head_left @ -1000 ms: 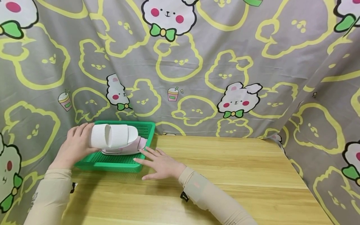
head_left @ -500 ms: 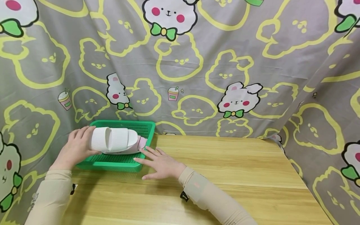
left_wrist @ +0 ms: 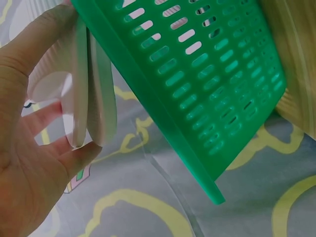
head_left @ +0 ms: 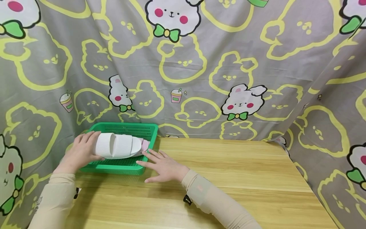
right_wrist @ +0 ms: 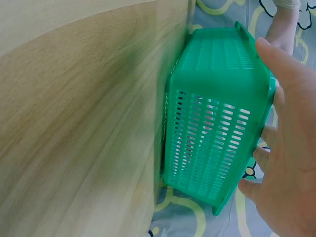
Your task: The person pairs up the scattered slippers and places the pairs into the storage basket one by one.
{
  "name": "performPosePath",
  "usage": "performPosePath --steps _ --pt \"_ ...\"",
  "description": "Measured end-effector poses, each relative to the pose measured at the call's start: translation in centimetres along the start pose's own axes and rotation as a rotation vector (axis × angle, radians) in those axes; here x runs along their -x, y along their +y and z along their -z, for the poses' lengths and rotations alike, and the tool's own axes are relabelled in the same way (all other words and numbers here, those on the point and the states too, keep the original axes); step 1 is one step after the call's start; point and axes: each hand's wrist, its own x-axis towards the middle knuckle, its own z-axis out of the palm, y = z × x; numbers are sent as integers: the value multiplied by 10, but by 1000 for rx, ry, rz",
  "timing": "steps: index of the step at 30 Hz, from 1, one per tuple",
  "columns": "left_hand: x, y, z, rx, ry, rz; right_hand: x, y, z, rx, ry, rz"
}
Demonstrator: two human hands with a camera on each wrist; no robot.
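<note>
In the head view my left hand [head_left: 80,151] grips a white ribbed slide slipper [head_left: 123,145] by its left end, over a green plastic basket [head_left: 114,170]. A pink slipper [head_left: 145,145] lies beneath it in the basket, mostly hidden, with its right end showing. The left wrist view has the thumb on one side and fingers on the other of the slipper end, where two sole edges [left_wrist: 79,113] stand close together beside the basket rim. My right hand [head_left: 164,167] has its fingers spread, fingertips at the basket's right rim [right_wrist: 271,98].
The basket stands at the back left of a wooden table [head_left: 228,178], close to a grey patterned curtain [head_left: 194,76] that hangs behind and along both sides. A small black clip [head_left: 187,200] shows beside the right forearm.
My left hand has lowered the white slipper and shifted it slightly right, covering more of the pink slipper. My right hand stays at the basket's right rim.
</note>
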Motion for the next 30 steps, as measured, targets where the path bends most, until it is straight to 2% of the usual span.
performPosePath --steps 7,14,30 --pt "-2 3 1 11 -74 37 1 -1 2 -8 -5 -5" --pt "-3 7 1 11 -107 21 2 -2 3 -21 -6 -9" --pt "-5 14 -4 -19 -194 39 1 -2 1 -9 -9 -15"
